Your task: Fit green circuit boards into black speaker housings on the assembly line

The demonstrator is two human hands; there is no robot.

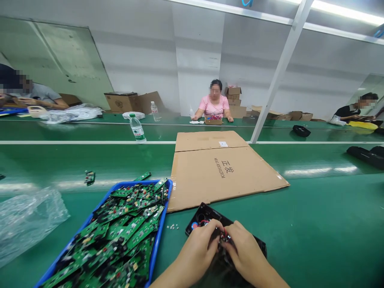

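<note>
A black plastic housing (260, 245) lies slantwise on the green bench in front of me. Inside its left end show a round blue-and-red part (195, 225) and some red wires. My left hand (201, 240) and my right hand (244, 246) meet over the middle of this housing, fingers closed in a pinch. Between their fingertips is a small wired part (225, 237) with red wires and shiny bits; its exact kind is hard to make out. Left of the hands stands a blue tray (160, 236) heaped with green circuit boards (132, 228).
Beyond the housing lies a flattened cardboard sheet (210, 172). Small white bits (172, 227) lie beside the tray. A clear plastic bag (30, 224), a loose circuit board (89, 178) and a water bottle (137, 129) are leftward. Several people sit at the far benches; a white post (277, 76) rises ahead.
</note>
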